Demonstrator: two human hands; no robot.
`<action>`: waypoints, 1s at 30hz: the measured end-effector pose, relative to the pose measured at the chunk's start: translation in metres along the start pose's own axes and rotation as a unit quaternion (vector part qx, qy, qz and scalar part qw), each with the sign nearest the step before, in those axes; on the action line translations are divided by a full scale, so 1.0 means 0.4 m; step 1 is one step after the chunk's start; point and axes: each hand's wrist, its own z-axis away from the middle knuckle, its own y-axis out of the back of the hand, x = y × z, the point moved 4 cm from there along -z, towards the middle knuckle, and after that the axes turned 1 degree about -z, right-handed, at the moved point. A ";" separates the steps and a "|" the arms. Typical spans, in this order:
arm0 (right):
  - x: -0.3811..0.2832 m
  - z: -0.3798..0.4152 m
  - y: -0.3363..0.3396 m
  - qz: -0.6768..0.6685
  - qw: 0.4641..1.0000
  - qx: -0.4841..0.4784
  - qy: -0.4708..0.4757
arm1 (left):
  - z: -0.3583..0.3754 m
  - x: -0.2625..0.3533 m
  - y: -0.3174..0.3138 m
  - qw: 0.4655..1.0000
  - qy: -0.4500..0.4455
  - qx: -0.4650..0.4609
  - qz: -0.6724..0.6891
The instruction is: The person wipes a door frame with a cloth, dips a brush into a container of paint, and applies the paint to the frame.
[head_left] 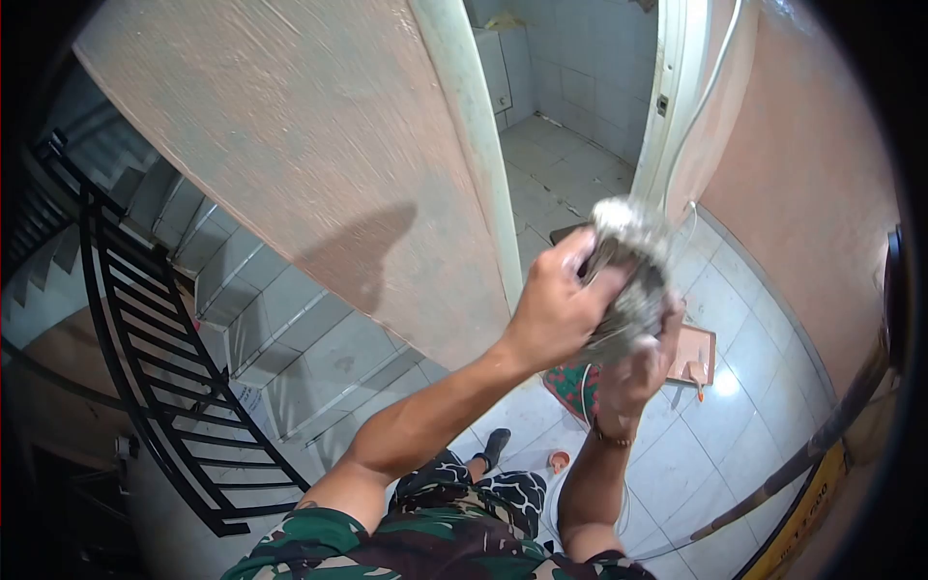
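Observation:
A crumpled, grey-white bundle [633, 227], perhaps a rag, is held up in front of the doorway. My left hand [565, 300] grips it from the left, fingers curled into its dark middle. Below it on the right, my right hand [640, 372] closes round its lower edge, partly hidden and blurred by motion. The bundle's exact kind is too smeared to make out. Beneath the hands, on the tiled floor, lie a pinkish tray [684, 346] with a brush-like tool [697, 377] and a red-green patterned cloth [563, 385].
The plastered wall [290, 145] ends at the door frame [474, 126]. Tiled stairs [290, 319] and a black railing [155, 387] run along the left. A small orange dish [558, 461] sits near my feet. A long pole [773, 483] leans at the right.

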 end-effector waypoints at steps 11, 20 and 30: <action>0.039 0.131 0.102 0.110 0.939 -0.038 -0.324 | 0.291 -0.222 0.026 0.978 0.191 -0.067 0.050; -0.023 0.029 0.010 0.263 0.962 -0.064 -0.044 | 0.245 -0.216 0.017 0.992 0.080 0.056 0.084; -0.014 -0.038 -0.133 0.215 0.962 -0.157 -0.055 | 0.172 -0.169 0.062 0.972 0.058 -0.046 0.224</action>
